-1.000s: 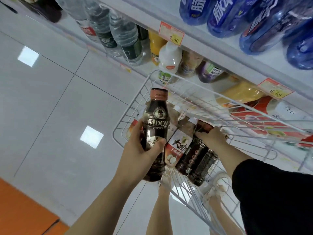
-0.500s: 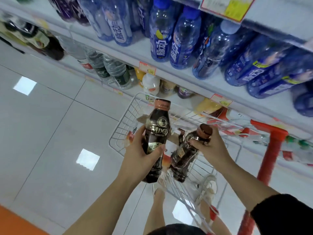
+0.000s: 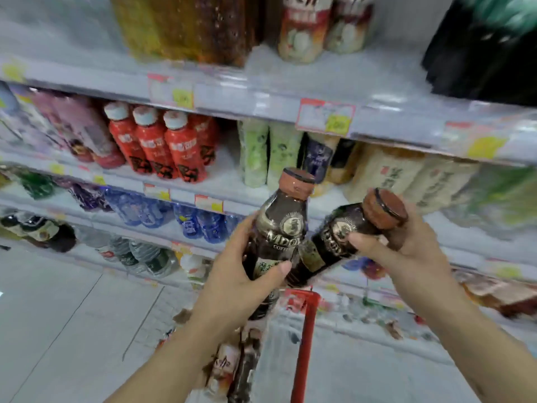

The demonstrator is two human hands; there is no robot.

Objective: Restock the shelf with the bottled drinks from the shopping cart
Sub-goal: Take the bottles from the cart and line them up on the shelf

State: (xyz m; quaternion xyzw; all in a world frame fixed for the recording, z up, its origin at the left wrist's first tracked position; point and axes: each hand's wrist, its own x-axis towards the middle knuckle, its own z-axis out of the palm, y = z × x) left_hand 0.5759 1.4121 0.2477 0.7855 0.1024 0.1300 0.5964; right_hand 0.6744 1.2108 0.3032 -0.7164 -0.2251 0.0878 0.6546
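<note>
My left hand [image 3: 232, 282] grips a dark coffee bottle [image 3: 283, 225] with a brown cap, held nearly upright in front of the shelves. My right hand [image 3: 406, 251] grips a second dark coffee bottle [image 3: 344, 234] of the same kind, tilted with its cap up and to the right. The bases of the two bottles cross near each other. Below the hands is the shopping cart with its red handle post [image 3: 305, 338], and blurred bottles [image 3: 223, 367] lie inside it. Behind the bottles runs a shelf [image 3: 229, 175] with a gap between red and green bottles.
Red bottles [image 3: 165, 146] and pale green bottles [image 3: 261, 152] stand on the middle shelf, beige ones [image 3: 401, 175] to the right. Blue bottles [image 3: 197, 222] fill the shelf below, water bottles [image 3: 139, 254] the lowest. The upper shelf edge [image 3: 261, 103] carries price tags. Grey floor tiles [image 3: 72, 330] lie left.
Both hands have risen from the cart with their bottles, and the view has swung up to the middle shelves. The right-hand bottle now tilts cap-up beside the left one.
</note>
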